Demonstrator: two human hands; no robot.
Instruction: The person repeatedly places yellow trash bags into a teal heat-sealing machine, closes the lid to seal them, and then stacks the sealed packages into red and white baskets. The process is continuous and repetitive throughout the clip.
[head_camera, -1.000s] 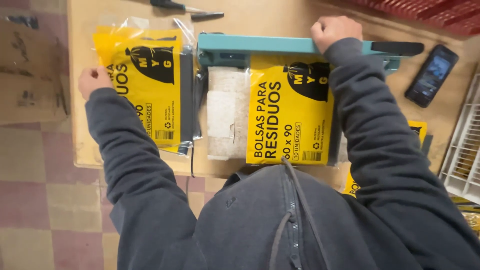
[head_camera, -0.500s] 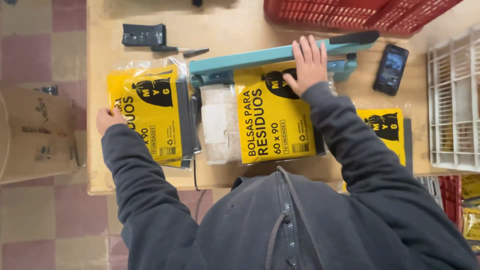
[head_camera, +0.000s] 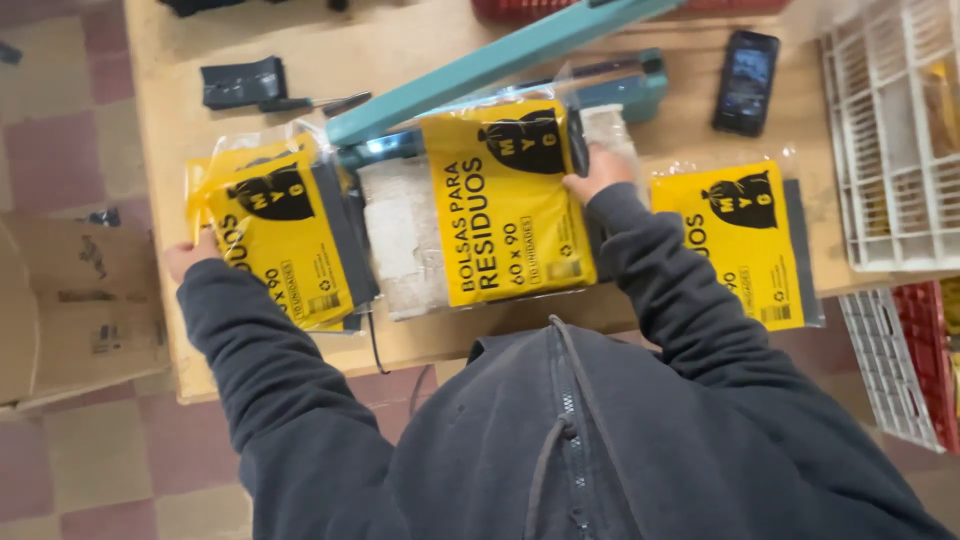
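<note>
The middle yellow packet (head_camera: 505, 205) of black bags in clear wrap lies on the wooden table (head_camera: 180, 120), its far end under the raised teal arm of the heat sealer (head_camera: 500, 65), which slants up away from its base. The right hand (head_camera: 598, 172) grips this packet at its right edge, fingers curled onto the plastic. Just left of the middle yellow packet, past a strip of pale padding (head_camera: 400, 240) that the packet partly covers, lies the left yellow packet (head_camera: 275, 240), close to the table's near left edge; the left hand (head_camera: 188, 255) pinches its outer left edge, mostly hidden under the packet, so how far the fingers are spread cannot be told. To the right of the middle packet, apart from it, a third yellow packet (head_camera: 735, 240) lies flat and untouched. Beyond that one, further from the person, a dark phone (head_camera: 746, 80) rests on the table, and right of the phone stands a white plastic crate (head_camera: 895, 150). Beyond the left packet lie a small black case (head_camera: 240, 82) and a screwdriver (head_camera: 315, 102).
</note>
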